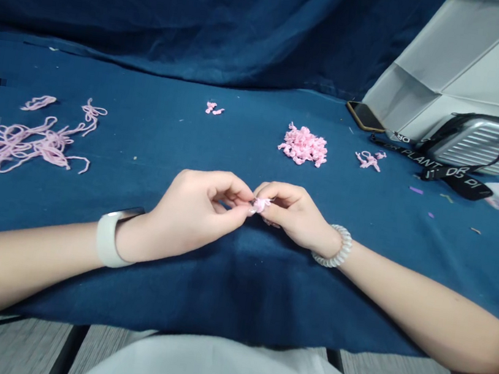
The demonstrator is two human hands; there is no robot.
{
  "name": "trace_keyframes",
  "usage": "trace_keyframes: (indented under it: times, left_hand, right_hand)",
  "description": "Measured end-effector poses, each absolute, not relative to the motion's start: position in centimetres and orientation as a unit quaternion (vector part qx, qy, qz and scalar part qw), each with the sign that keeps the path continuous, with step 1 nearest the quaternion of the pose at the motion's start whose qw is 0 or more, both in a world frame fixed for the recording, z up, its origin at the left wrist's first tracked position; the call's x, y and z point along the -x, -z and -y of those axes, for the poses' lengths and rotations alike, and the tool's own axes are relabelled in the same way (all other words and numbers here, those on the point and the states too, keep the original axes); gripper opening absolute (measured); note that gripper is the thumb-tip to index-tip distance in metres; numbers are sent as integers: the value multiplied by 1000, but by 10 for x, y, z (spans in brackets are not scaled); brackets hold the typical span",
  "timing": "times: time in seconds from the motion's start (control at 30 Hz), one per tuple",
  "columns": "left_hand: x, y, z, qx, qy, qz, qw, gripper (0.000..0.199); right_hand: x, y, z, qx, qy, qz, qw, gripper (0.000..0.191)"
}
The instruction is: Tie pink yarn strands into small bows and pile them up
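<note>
Over the middle of the blue cloth, my left hand and my right hand meet fingertip to fingertip. Between them they pinch a small knotted piece of pink yarn; its lower part is hidden by the fingers. Beyond my right hand lies a pile of pink knotted yarn pieces. A few more small pink pieces sit farther back, and another little cluster rests right of the pile. Long loose strands of pink yarn spread out at the far left.
At the right stand a white box and a silver ridged case with a black lettered strap. A phone lies by the box. Small purple scraps dot the cloth, whose near edge hangs above my lap.
</note>
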State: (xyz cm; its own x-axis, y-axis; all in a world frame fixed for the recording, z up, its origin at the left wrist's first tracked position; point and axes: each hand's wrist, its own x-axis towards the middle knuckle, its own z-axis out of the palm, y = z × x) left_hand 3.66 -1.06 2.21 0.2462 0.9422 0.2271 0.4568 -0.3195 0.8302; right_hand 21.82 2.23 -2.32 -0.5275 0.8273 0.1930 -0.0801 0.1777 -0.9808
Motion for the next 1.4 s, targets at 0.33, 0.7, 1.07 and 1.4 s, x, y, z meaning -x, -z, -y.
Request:
trace_keyframes:
  times: [0.33, 0.7, 1.07, 1.4]
  left_hand:
    - [-34, -20, 9, -752, -351, -464, 312, 9]
    - [-31, -21, 8, -785, -308, -467, 268, 5]
    - [-31, -17, 7, -768, -324, -462, 304, 4]
    - [-30, -14, 5, -838, -318, -420, 144, 6]
  right_hand:
    - [-220, 22, -24, 249, -561, 683, 396, 10]
    - [-224, 19, -25, 246, -549, 713, 360, 13]
    - [-226, 16, -22, 251, -589, 687, 343, 14]
    - [-217, 2, -10, 347, -521, 714, 314, 17]
